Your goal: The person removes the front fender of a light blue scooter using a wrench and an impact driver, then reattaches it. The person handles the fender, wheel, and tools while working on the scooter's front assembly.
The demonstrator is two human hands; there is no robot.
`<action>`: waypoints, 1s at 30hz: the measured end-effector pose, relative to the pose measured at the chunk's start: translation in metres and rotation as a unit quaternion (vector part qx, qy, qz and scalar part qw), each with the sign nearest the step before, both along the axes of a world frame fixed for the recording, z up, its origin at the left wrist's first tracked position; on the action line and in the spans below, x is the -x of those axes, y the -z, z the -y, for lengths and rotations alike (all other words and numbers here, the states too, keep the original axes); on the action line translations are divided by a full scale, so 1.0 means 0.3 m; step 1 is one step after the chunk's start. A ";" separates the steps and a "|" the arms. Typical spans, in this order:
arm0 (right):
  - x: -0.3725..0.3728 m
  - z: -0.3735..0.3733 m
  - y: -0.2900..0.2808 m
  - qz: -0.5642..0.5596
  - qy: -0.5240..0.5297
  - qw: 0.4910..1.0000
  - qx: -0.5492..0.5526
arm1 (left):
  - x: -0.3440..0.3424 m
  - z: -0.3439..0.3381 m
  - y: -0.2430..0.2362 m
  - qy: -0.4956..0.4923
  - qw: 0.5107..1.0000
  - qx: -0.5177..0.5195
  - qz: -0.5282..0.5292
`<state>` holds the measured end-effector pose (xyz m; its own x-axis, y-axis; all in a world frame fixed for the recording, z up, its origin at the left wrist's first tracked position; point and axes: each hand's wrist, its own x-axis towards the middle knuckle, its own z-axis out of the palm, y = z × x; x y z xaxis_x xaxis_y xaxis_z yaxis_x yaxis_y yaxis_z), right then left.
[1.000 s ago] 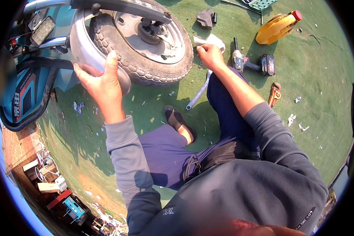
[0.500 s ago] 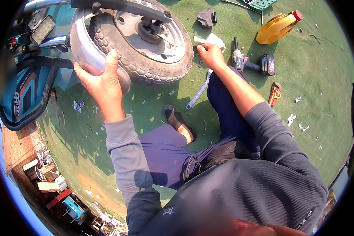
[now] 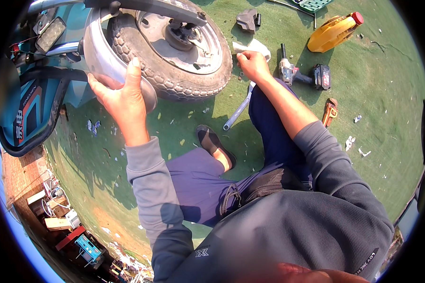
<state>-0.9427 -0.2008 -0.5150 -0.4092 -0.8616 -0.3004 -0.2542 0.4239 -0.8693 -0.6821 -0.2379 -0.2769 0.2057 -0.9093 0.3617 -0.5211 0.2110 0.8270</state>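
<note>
My left hand (image 3: 123, 104) spans the silver front mudguard (image 3: 99, 47), thumb raised on the tyre side and fingers on the outer side. Beside it the knobbly tyre (image 3: 189, 87) surrounds a pale, dusty wheel rim (image 3: 215, 52) with a dark hub (image 3: 179, 37). The wheel belongs to a teal vehicle lying at the left. My right hand (image 3: 254, 67) is over my right knee, its thumb and fingers closed together; anything between them is too small to make out. Just beyond it lies a white cloth-like item (image 3: 259, 47), partly covered by the hand.
On the green ground to my right lie a cordless impact wrench (image 3: 300, 77), an orange pipe wrench (image 3: 330, 113) and a yellow jug (image 3: 330, 35). A long spanner (image 3: 238, 111) lies by my knee. Farther off are a dark grey part (image 3: 247, 21) and a green tool case (image 3: 314, 4).
</note>
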 end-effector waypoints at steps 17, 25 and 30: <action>-0.003 0.002 0.004 0.002 -0.002 1.000 -0.002 | -0.010 0.007 0.011 0.006 1.000 0.003 -0.005; 0.058 0.037 0.031 0.249 0.087 0.964 -0.032 | -0.011 -0.005 0.000 -0.003 1.000 -0.026 0.001; 0.324 -0.066 0.166 -0.159 0.089 0.983 -0.018 | 0.006 -0.006 -0.006 0.000 0.999 -0.022 0.025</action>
<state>-1.0400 -0.1810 -0.5649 -0.6307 -0.7588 -0.1627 -0.4296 0.5161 -0.7410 -0.6840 -0.2360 -0.2752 0.1887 -0.9245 0.3312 -0.5624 0.1747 0.8082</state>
